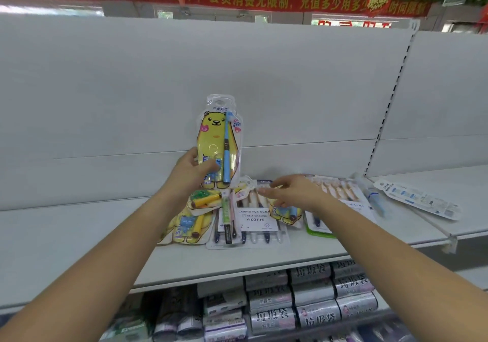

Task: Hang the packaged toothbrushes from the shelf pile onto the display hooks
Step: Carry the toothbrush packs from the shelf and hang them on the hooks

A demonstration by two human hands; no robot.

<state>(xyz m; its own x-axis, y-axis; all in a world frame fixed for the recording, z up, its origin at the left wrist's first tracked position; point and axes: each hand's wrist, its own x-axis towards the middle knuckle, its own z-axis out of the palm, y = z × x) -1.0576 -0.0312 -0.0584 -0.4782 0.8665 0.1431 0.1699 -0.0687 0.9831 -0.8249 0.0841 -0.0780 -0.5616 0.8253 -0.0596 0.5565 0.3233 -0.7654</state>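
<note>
Pickup step, hanging not yet begun. Left hand (pixel 190 168) grips the lower part of a yellow bear toothbrush pack (pixel 219 141), upright in front of the white back panel (pixel 237 64), hang hole at top. Right hand (pixel 290 192) hovers loose-fingered over the pile (pixel 245 220) on the shelf (pixel 79 236), holding nothing I can make out. Stray packs (pixel 420 200) lie far right. No display hooks in view; next move likely calls for finding one and threading the hang hole over it
</note>
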